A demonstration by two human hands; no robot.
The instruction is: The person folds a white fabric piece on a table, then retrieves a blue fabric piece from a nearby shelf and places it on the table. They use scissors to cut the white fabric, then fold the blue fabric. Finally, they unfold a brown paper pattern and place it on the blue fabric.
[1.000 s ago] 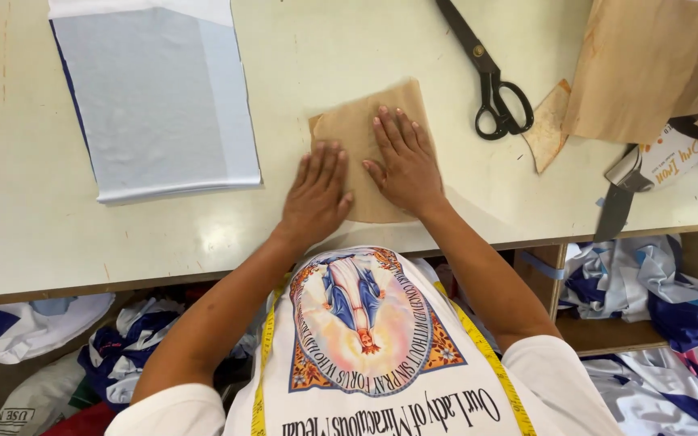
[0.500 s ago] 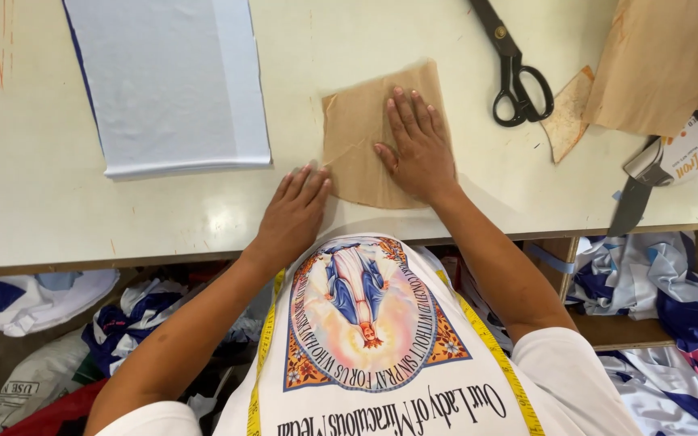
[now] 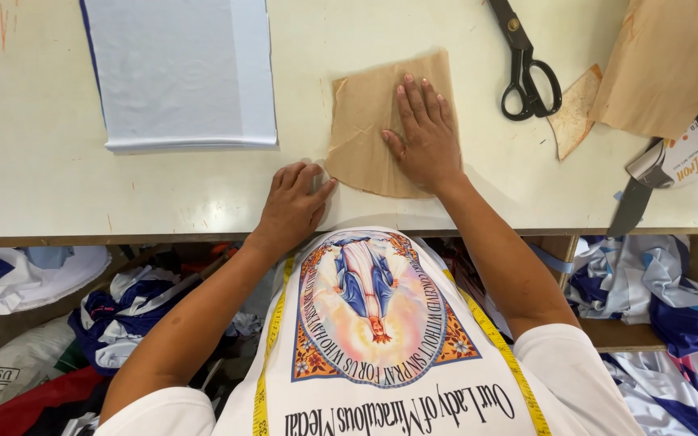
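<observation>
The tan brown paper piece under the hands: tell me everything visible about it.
The tan brown paper piece lies flat on the pale worktable, near its front edge. It looks like thin kraft paper, creased, with straight top and sides and a curved lower edge. The right hand presses flat on its right half, fingers spread. The left hand rests curled at its lower left corner, on white material beneath.

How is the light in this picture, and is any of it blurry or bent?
Head view: even, soft light, with only faint shadows beside the right hand and left hand; the brown paper, scissors and table are sharp, with no strong glare; the table's near edge bows slightly, a sign of wide-lens distortion; the cloth heaps under the table are dimmer.
</observation>
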